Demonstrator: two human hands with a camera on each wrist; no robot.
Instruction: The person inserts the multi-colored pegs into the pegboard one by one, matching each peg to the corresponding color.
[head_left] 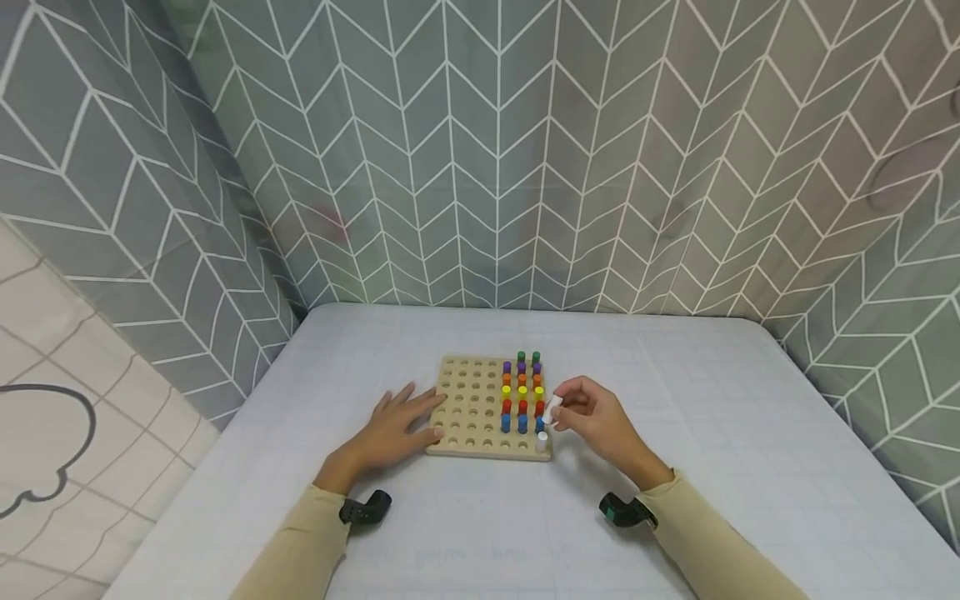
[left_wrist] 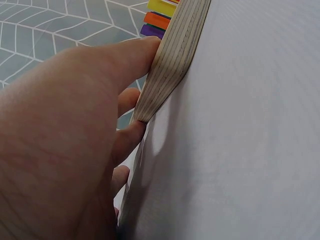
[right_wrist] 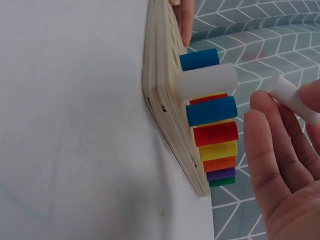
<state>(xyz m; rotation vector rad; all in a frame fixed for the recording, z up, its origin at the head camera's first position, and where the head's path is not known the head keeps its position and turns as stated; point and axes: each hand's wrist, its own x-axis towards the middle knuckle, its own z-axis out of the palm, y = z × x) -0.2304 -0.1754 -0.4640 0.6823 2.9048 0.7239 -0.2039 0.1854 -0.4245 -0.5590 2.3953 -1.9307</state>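
A wooden pegboard lies on the table with rows of holes. My left hand rests at its left edge, fingers spread and fairly straight, thumb and fingertips touching the board's side. Between thumb and fingers, my right hand pinches a white peg, held tilted just off the board's right side. Another white peg stands in the front right corner hole. Behind it, blue pegs, red pegs, yellow pegs, orange pegs, purple pegs and green pegs stand in rows.
A pale cloth covers the table around the board. Grey patterned curtains hang behind it and at both sides. Each wrist wears a dark strapped device, one on the left and one on the right.
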